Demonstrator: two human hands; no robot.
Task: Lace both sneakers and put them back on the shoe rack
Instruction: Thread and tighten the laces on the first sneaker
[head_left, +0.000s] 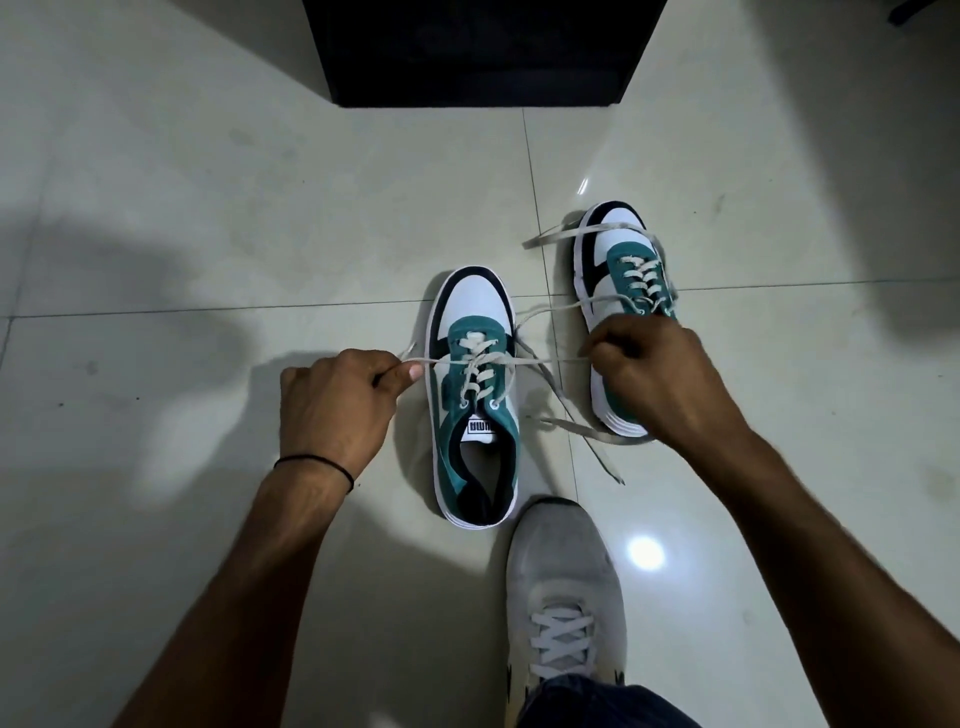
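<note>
- The tiled floor (208, 234) fills the view, pale and glossy, with grout lines crossing under the shoes and a light glare at about 4 o'clock.
- A black box-like piece of furniture (478, 47) stands at 12 o'clock, its lower edge on the floor; whether it is the shoe rack cannot be told.
- The person's own grey shoe (563, 587) sits at 6 o'clock, laced, with a dark trouser cuff (587, 701) over its back.
- The near sneaker (472, 400), white, teal and navy, stands upright on the floor at the centre, toe towards 12 o'clock, just beyond the grey shoe.
- The far sneaker (621, 291), its match, stands at 2 o'clock from the near one, apart from it, its heel end hidden by the right hand; loose lace ends trail off its toe and side.
- The left hand (337, 405), at 9 o'clock of the near sneaker, is closed with thumb and forefinger pinching one end of the lace (478, 359).
- The right hand (649, 374), at 3 o'clock, is closed around the lace's other end, so the lace runs taut across the near sneaker's eyelets.
- A thin black band (317, 464) circles the left wrist.
</note>
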